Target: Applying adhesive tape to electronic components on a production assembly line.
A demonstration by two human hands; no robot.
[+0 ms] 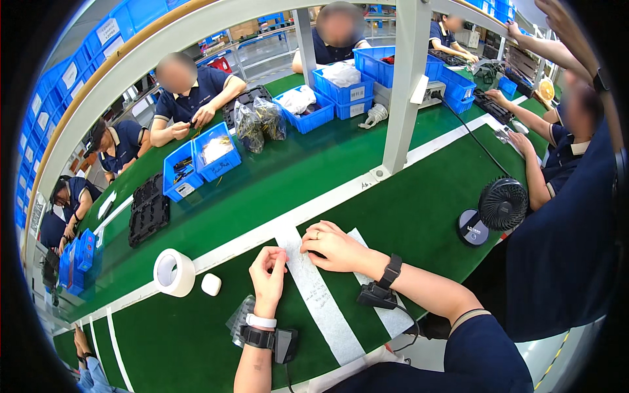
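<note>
On the green bench, my left hand (267, 274) is closed, thumb against its curled fingers, beside the upper part of a white strip (321, 302) marked with small handwriting. Whatever its fingertips hold, if anything, is too small to make out. My right hand (335, 247) rests over the far end of that strip, fingers bent and apart, touching it. A second white strip (391, 318) lies farther right, partly under my right forearm. A clear plastic tray (240, 319) sits by my left wrist. Both wrists wear black straps with small black units.
To the left stand a roll of white tape (174, 272) and a small white case (211, 284). A black fan (502, 204) stands at right. A white post (403, 92) rises beyond my hands. Blue bins (219, 152), black trays (149, 208) and co-workers are across the bench; a person stands close right.
</note>
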